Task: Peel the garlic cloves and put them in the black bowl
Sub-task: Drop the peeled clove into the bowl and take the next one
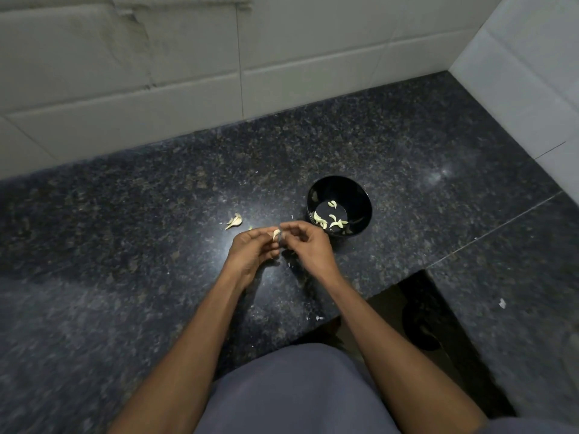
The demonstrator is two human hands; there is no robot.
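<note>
Right now both hands meet above the dark speckled granite countertop (407,151), just in front of the black bowl (360,195). The left hand (253,249) has its fingers curled and pinches a single garlic clove (276,234) between the thumb and the fingertips; the clove is pale and stands nearly upright. The right hand (308,245) is just beside it, with the fingers bent and the thumb and forefinger brought together close to the top of the clove; whether they grip a bit of skin I cannot tell, because it is too small to see. The black bowl stands on the countertop to the right of the hands and behind them, and several peeled cloves (329,219) lie on its bottom. To the left of the hands, a small heap of garlic skins (235,221) lies on the stone. Behind the countertop rises a wall of white tiles (156,73).
</note>
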